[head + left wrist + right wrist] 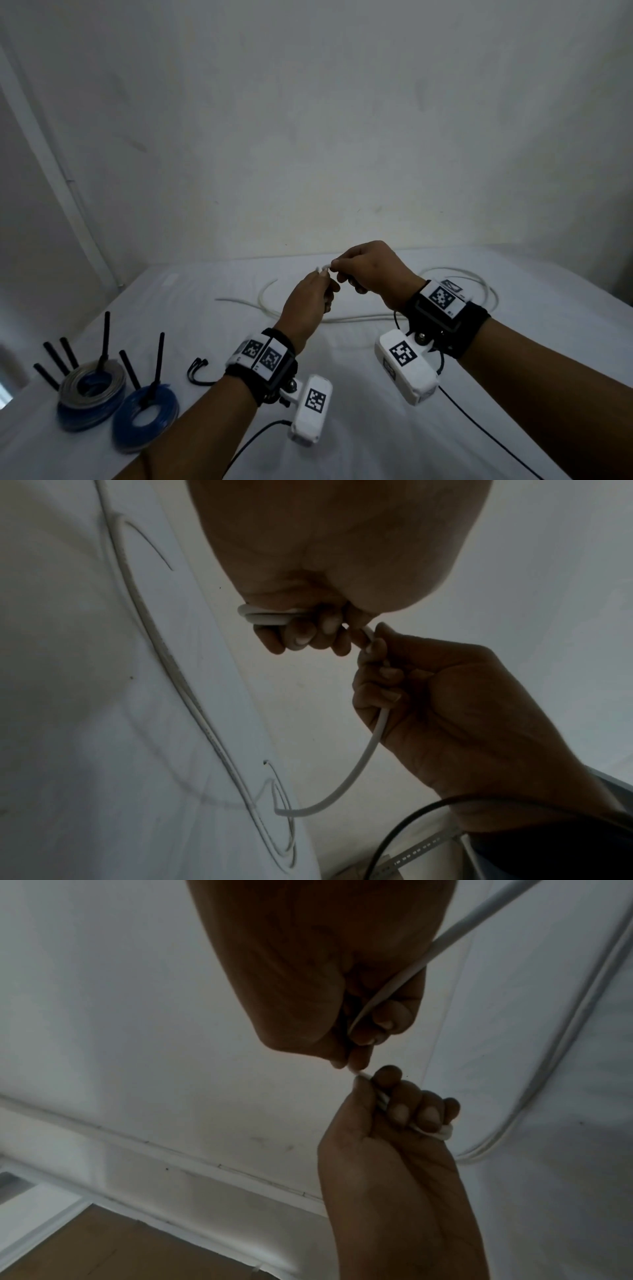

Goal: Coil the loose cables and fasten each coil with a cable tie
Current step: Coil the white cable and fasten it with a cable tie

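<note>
A long white cable (342,320) lies in loose curves on the white-covered table (534,359). Its near end is lifted above the middle of the table, between my two hands. My left hand (323,275) grips a few small loops of the cable (263,616) in curled fingers. My right hand (337,270) pinches the cable right next to it, and the strand (359,764) runs from that hand down to the table. In the right wrist view the cable (479,920) passes through my right hand (356,1058) to my left hand (387,1093).
At the front left sit a grey coil stacked on a blue one (92,380) and a second blue coil (145,414), each with black cable ties (106,339) sticking up. Loose black ties (198,369) lie near my left wrist. A wall stands just behind the table.
</note>
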